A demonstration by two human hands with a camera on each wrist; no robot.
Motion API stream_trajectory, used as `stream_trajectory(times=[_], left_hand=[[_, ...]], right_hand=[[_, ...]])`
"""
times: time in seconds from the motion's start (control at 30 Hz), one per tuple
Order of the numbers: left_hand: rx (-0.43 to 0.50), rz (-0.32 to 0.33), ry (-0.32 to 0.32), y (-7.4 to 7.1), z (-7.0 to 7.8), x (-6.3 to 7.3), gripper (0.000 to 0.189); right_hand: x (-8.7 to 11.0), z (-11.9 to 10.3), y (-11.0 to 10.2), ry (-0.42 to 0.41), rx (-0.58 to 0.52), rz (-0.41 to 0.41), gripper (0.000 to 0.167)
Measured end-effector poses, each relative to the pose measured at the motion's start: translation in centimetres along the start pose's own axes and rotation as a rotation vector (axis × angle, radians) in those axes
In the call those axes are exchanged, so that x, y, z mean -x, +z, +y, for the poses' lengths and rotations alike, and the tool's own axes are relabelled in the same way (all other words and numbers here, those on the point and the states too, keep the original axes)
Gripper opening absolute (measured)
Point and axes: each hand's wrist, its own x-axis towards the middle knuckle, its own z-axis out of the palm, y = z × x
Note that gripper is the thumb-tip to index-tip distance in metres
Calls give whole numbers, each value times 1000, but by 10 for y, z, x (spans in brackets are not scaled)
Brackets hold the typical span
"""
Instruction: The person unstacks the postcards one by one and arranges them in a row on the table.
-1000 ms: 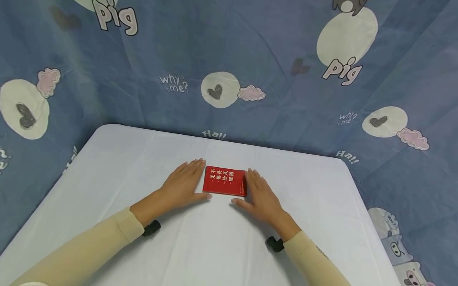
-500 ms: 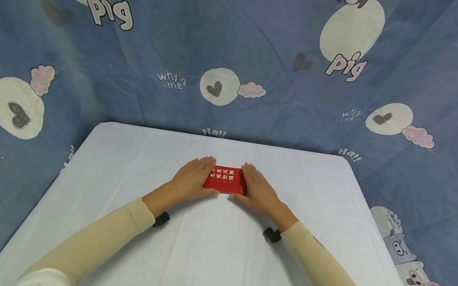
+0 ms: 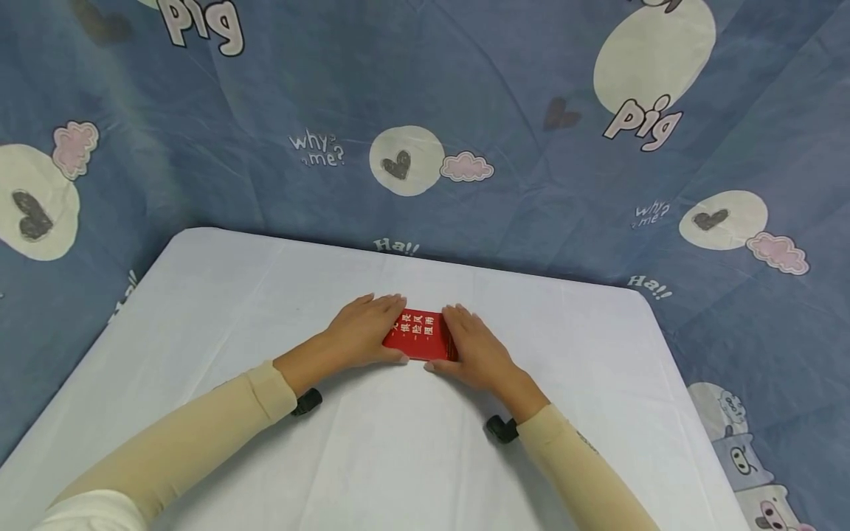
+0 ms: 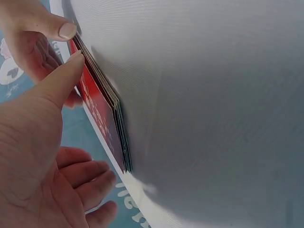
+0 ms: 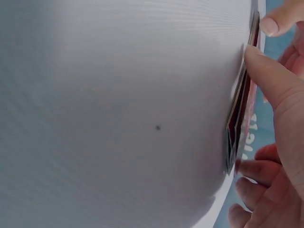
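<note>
A stack of thin red cards [image 3: 421,341] with pale printed characters lies flat on the white table. My left hand [image 3: 361,335] covers its left end, the thumb at the near edge and the fingertips by the far left corner. My right hand [image 3: 481,350] holds the right end the same way. In the left wrist view the layered edges of the stack [image 4: 107,88] show, with the left thumb against them. The right wrist view has the right thumb [image 5: 261,69] on the near edge, where the layers gape slightly. The undersides of the cards are hidden.
The white cloth-covered table [image 3: 398,457] ends at a far edge just past the cards. Behind it hangs a blue printed curtain [image 3: 299,206]. Black wrist cameras [image 3: 501,429] sit under both wrists, at the cuffs of the beige sleeves.
Both hands have moved inward onto the ends of the red stack, the left one furthest to the right. Their thumbs have come up to the near edge. The cards have hardly moved.
</note>
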Motion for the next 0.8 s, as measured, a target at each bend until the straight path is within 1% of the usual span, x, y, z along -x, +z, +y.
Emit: stream_trajectory(times=[0.2, 0.37, 0.5, 0.6, 0.8], left_hand=[[7, -14, -19, 3, 0, -1, 93], [5, -14, -20, 5, -1, -2, 92], [1, -9, -22, 5, -2, -2, 91], [-1, 8, -15, 6, -3, -2, 89], [16, 7, -1, 6, -5, -3, 87]], right_hand=[[-3, 0, -2, -6, -4, -12, 88], [-4, 0, -3, 15, -17, -24, 87], [-3, -1, -3, 20, -20, -13, 86], [-3, 0, -3, 20, -14, -4, 86], [-3, -1, -5, 17, -20, 3, 86]])
